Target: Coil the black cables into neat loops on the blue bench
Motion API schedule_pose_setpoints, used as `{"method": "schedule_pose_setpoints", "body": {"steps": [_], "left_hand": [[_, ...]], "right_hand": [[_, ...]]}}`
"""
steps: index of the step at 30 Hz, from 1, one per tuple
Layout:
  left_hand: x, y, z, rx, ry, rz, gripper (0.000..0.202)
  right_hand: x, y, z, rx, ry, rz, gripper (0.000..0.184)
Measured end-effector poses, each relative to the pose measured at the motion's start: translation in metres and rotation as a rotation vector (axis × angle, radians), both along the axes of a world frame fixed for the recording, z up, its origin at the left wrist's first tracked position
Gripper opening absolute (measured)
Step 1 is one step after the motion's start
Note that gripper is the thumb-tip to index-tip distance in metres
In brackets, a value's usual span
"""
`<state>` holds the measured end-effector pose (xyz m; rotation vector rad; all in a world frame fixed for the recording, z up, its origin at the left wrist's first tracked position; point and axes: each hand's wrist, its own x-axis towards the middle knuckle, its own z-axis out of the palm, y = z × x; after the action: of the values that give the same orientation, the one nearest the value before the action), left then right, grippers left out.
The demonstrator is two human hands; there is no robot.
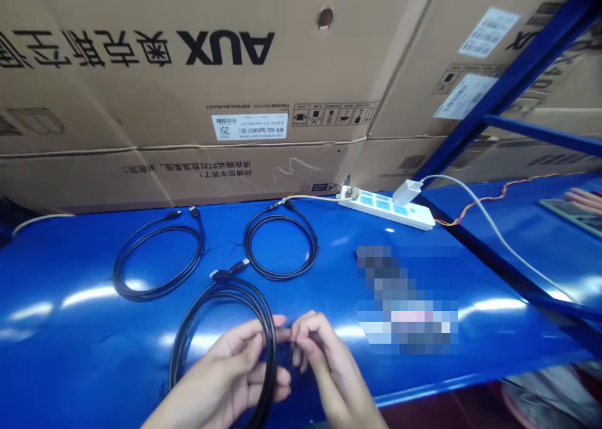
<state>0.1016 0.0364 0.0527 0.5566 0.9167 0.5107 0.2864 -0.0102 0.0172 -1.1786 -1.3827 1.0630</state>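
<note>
Left hand (221, 369) grips a coiled black cable (254, 297) over the blue worktop (94, 335); right hand (329, 360) has its grip pressed together just beside the coil, anything pinched not discernible. Beyond lie two further black cable coils (282, 277), then a white power strip (385, 208) against cardboard cartons (188, 103)

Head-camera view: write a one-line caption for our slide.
Left hand and right hand hold a black cable loop; two coils and a white power strip lie on a blue bench.

Black cable (249, 293) in a loose, upright coil
</note>
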Motion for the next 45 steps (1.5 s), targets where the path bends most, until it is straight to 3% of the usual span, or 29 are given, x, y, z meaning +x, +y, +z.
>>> {"method": "schedule_pose_setpoints", "body": {"steps": [4, 13, 18, 26, 35, 45], "left_hand": [[-0.003, 0.0, 0.0, -0.004, -0.03, -0.016, 0.052], [-0.006, 0.002, 0.003, -0.028, -0.2, -0.062, 0.061], [-0.008, 0.004, -0.001, -0.04, -0.233, -0.022, 0.054], [-0.003, 0.002, -0.001, 0.032, -0.176, -0.024, 0.026], [-0.005, 0.004, -0.002, -0.037, -0.317, 0.031, 0.027], [-0.003, 0.004, -0.003, -0.103, -0.212, 0.115, 0.038]], "right_hand": [[-0.011, -0.002, -0.006, -0.019, 0.013, -0.062, 0.037], [-0.017, -0.002, -0.001, 0.024, -0.146, -0.083, 0.032], [-0.023, -0.004, -0.006, 0.061, -0.036, -0.171, 0.034], [-0.019, 0.002, -0.002, 0.226, -0.091, -0.109, 0.023], [-0.019, 0.004, 0.001, 0.232, -0.067, -0.163, 0.022], [-0.019, 0.004, 0.0, 0.229, -0.021, -0.14, 0.022]]}}
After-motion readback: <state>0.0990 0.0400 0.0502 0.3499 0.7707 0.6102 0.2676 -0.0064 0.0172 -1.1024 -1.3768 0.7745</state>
